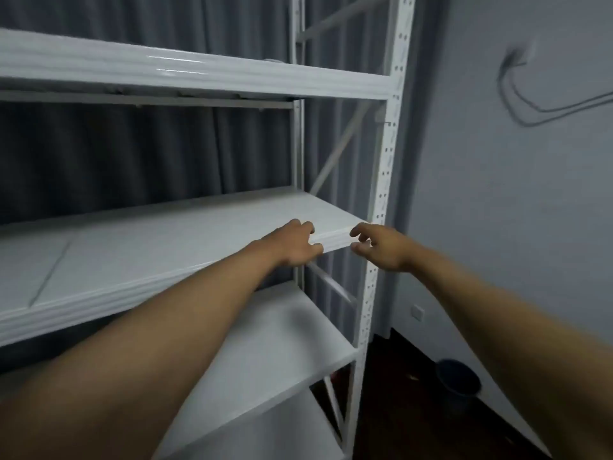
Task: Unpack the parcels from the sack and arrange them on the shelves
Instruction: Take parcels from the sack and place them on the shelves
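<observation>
Both bare forearms are reaching forward and upward from the bottom corners of the view, converging at the right-hand end of the middle shelf of a white metal shelving rack. The left hand is lying palm down over the front edge of that shelf board, its fingers loosely bent and its thumb sitting just under the lip; whether the fingertips are pressing on the board or merely hovering at it, I cannot tell (the frame is soft with motion blur). Its grip is relaxed and is closing on nothing. The right hand is floating just beside the shelf's right front corner, near the perforated white upright post, with the wrist bent back a little, the index finger and thumb spread apart and the other fingers gently curled. Its grip is likewise half open and carrying nothing. The two hands are sitting near each other, not touching.

The rack's shelves, top, middle and lower, are showing bare white boards in the part of them that is in view; no parcel or sack is appearing anywhere in the picture. Dark grey pleated curtains are hanging behind the rack. To the right, a pale wall is carrying a looping dark cable, and a dark round bucket is standing on the dark floor by that wall.
</observation>
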